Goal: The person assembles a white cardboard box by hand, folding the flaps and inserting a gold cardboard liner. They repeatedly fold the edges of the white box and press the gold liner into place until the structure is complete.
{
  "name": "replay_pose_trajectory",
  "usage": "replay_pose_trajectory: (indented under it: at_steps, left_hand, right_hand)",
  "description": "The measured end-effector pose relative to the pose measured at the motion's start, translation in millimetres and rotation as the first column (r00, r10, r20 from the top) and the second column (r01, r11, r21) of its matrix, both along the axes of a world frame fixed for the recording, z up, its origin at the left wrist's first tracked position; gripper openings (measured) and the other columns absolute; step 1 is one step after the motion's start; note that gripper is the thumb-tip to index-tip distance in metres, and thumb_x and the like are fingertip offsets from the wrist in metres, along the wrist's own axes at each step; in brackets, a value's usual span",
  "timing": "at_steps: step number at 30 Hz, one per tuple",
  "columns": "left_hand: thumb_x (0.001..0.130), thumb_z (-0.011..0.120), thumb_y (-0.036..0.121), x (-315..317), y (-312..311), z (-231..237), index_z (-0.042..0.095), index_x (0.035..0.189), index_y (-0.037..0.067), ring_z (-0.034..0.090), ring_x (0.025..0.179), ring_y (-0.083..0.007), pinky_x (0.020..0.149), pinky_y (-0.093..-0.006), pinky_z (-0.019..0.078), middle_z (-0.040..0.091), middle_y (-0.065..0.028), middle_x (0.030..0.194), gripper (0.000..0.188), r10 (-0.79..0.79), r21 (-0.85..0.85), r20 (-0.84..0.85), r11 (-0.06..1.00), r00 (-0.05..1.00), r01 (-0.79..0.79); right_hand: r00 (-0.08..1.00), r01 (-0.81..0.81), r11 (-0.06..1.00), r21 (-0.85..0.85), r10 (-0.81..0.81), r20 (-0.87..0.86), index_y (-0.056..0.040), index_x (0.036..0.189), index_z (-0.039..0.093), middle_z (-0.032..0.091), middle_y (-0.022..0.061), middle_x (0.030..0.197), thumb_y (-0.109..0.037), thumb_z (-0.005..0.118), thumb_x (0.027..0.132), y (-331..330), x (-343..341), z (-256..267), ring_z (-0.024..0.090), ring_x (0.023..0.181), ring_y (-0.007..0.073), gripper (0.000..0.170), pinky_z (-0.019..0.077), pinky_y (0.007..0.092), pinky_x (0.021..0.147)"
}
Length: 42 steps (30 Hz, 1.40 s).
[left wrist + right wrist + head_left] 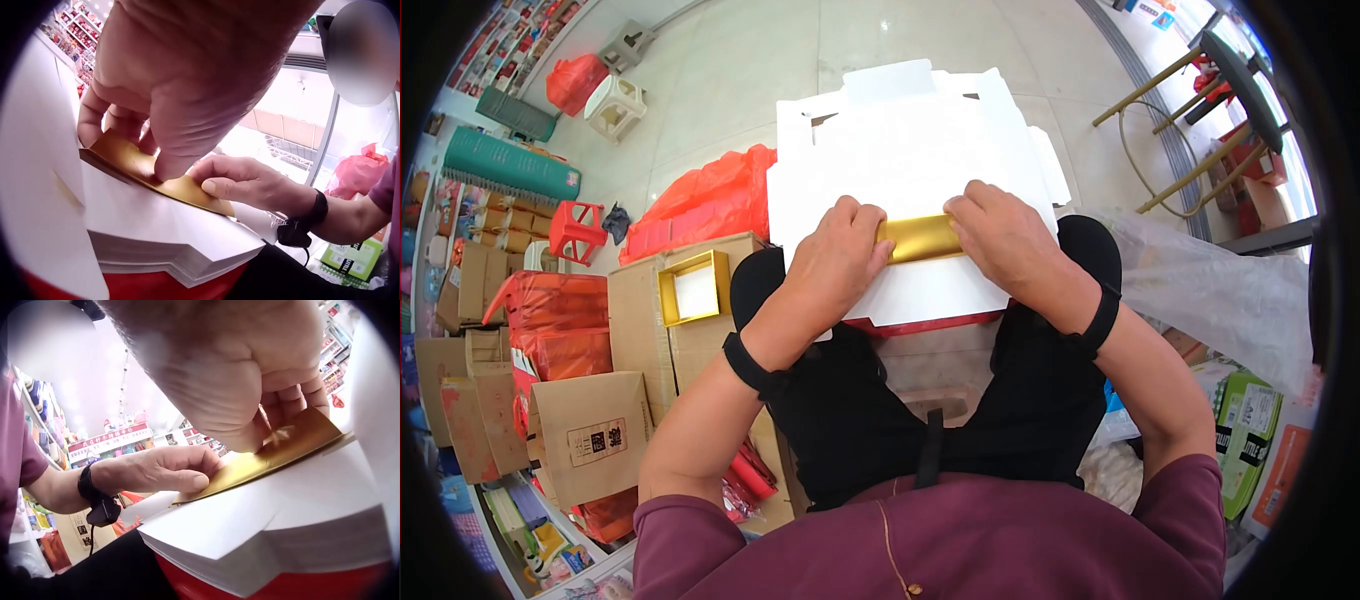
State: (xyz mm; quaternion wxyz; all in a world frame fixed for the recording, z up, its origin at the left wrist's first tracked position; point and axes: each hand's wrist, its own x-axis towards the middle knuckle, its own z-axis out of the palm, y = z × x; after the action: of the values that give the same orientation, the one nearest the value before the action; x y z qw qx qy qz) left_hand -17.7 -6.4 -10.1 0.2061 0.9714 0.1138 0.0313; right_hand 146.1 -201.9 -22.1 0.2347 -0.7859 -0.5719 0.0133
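Observation:
A stack of white die-cut cardboard box blanks (920, 125) lies over the person's knees. On its near part a gold cardboard flap (920, 238) is raised, its shiny side showing between the hands. My left hand (840, 245) pinches the flap's left end, thumb on the near face and fingers behind it. At the right end, my right hand (1003, 232) grips it in the same way. The wrist views show the flap bent up along a crease, with the white sheet edges layered beneath. Some fingertips are hidden behind the gold card.
On a brown carton (635, 340) at the left sits a folded gold box frame (695, 288) with a white inside. Red plastic bags (705, 205) lie beyond it. A red stool (577, 232) stands farther left, a metal-legged stool (1245, 95) at the upper right.

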Motion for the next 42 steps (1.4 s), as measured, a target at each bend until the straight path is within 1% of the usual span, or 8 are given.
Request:
replay_pose_trajectory:
  at_steps: [4, 7, 8, 12, 14, 18, 30, 42]
  left_hand:
    - [0.100, 0.073, 0.025, 1, -7, -7, 0.062, 0.135, 0.009, 0.065, 0.115, -0.0326, 0.094, -0.0444, 0.0550, 0.063, -0.0130, 0.125, 0.040, 0.003, 0.239, 0.004, 0.971, 1.000, -0.004]
    - [0.095, 0.074, 0.018, -3, -11, -7, 0.062, 0.135, 0.008, 0.062, 0.121, -0.0316, 0.100, -0.0456, 0.0512, 0.063, -0.0129, 0.131, 0.043, -0.056, 0.344, 0.163, 0.939, 0.985, -0.004]
    - [0.093, 0.074, 0.015, -4, -12, -8, 0.062, 0.136, 0.008, 0.062, 0.123, -0.0320, 0.101, -0.0463, 0.0505, 0.062, -0.0130, 0.133, 0.045, -0.079, 0.342, 0.140, 0.939, 0.987, 0.027]
    - [0.086, 0.072, 0.008, -13, -25, -9, 0.060, 0.141, 0.006, 0.061, 0.128, -0.0335, 0.104, -0.0475, 0.0490, 0.061, -0.0142, 0.138, 0.056, -0.207, 0.342, 0.158, 0.929, 0.965, 0.143]
    - [0.092, 0.072, 0.013, -26, -37, -14, 0.056, 0.151, 0.004, 0.054, 0.142, -0.0354, 0.116, -0.0499, 0.0438, 0.056, -0.0173, 0.151, 0.062, -0.274, 0.285, 0.100, 0.929, 0.956, 0.237]
    - [0.102, 0.071, 0.029, -35, -57, -19, 0.048, 0.158, -0.001, 0.035, 0.160, -0.0354, 0.130, -0.0553, 0.0274, 0.042, -0.0189, 0.168, 0.067, -0.211, 0.209, -0.015, 0.955, 0.977, 0.209]
    - [0.100, 0.074, 0.033, -44, -55, -20, 0.051, 0.152, -0.006, 0.046, 0.153, -0.0386, 0.125, -0.0549, 0.0360, 0.049, -0.0245, 0.162, 0.069, -0.140, 0.297, 0.028, 0.947, 0.990, 0.125]
    - [0.101, 0.073, 0.034, -53, -56, -24, 0.048, 0.154, -0.007, 0.045, 0.151, -0.0457, 0.125, -0.0555, 0.0364, 0.046, -0.0289, 0.161, 0.071, -0.087, 0.207, 0.092, 0.976, 0.992, 0.066]
  right_hand:
    - [0.983, -0.008, 1.000, 0.013, 0.005, 0.183, 0.0020, 0.121, 0.067, 0.067, 0.0190, 0.122, -0.006, 0.063, 0.094, -8, -8, 8, 0.064, 0.115, 0.0335, 0.029, 0.0525, 0.0449, 0.101]
    - [0.959, -0.133, 0.988, 0.074, 0.110, 0.263, 0.0059, 0.129, 0.065, 0.065, 0.0226, 0.131, -0.005, 0.062, 0.092, -23, -29, 12, 0.062, 0.124, 0.0371, 0.039, 0.0481, 0.0473, 0.112]
    - [0.956, -0.156, 0.988, -0.022, 0.156, 0.248, 0.0080, 0.136, 0.061, 0.060, 0.0259, 0.143, -0.010, 0.068, 0.093, -29, -38, 7, 0.057, 0.138, 0.0400, 0.047, 0.0433, 0.0490, 0.121]
    - [0.984, -0.133, 0.989, -0.066, 0.139, 0.113, 0.0083, 0.149, 0.053, 0.049, 0.0267, 0.158, -0.024, 0.079, 0.093, -40, -62, -7, 0.044, 0.153, 0.0398, 0.070, 0.0348, 0.0509, 0.129]
    - [0.988, -0.125, 0.991, -0.041, 0.128, 0.090, 0.0087, 0.149, 0.052, 0.050, 0.0265, 0.158, -0.023, 0.079, 0.093, -41, -62, -14, 0.044, 0.153, 0.0396, 0.070, 0.0345, 0.0514, 0.129]
    - [0.990, -0.117, 0.993, -0.030, 0.119, 0.075, 0.0101, 0.150, 0.051, 0.050, 0.0265, 0.158, -0.022, 0.078, 0.092, -38, -63, -21, 0.045, 0.153, 0.0404, 0.071, 0.0336, 0.0523, 0.130]
    - [0.993, -0.098, 0.994, -0.057, 0.101, 0.056, 0.0120, 0.148, 0.051, 0.049, 0.0284, 0.157, -0.011, 0.072, 0.091, -48, -53, -12, 0.046, 0.150, 0.0434, 0.065, 0.0361, 0.0541, 0.128]
    - [0.996, -0.063, 0.997, -0.035, 0.065, 0.058, 0.0118, 0.147, 0.052, 0.049, 0.0302, 0.157, -0.015, 0.071, 0.094, -46, -62, -15, 0.045, 0.151, 0.0446, 0.062, 0.0356, 0.0554, 0.127]
